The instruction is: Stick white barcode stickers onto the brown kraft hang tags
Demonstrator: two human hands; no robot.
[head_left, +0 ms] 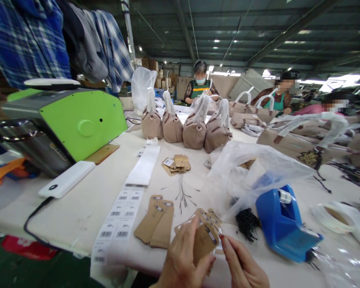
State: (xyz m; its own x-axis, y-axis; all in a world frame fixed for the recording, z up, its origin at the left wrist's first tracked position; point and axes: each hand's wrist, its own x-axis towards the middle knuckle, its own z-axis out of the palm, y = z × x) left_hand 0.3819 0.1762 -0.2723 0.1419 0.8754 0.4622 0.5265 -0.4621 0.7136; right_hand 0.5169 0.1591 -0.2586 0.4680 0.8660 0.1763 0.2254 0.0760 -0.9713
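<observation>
Near the front edge of the table my left hand (183, 254) holds a brown cardboard tag (204, 242), over a fanned pile of similar tags. My right hand (241, 260) is pinched at the tag's right edge; what its fingertips hold is too small to make out. Left of my hands lie several brown tags (160, 224) overlapping, beside a strip of white barcode stickers (122, 214). Farther back is another small stack of tags (180, 163) with thin black strings spread in front of it. A bundle of black strings (247, 224) lies right of my hands.
A blue tape dispenser (280, 228) and tape roll (333, 218) stand at right, with a clear plastic bag (258, 172) behind. Beige handbags (194, 134) line the back. At left are a green machine (85, 120) and white power bank (67, 179). People sit across the table.
</observation>
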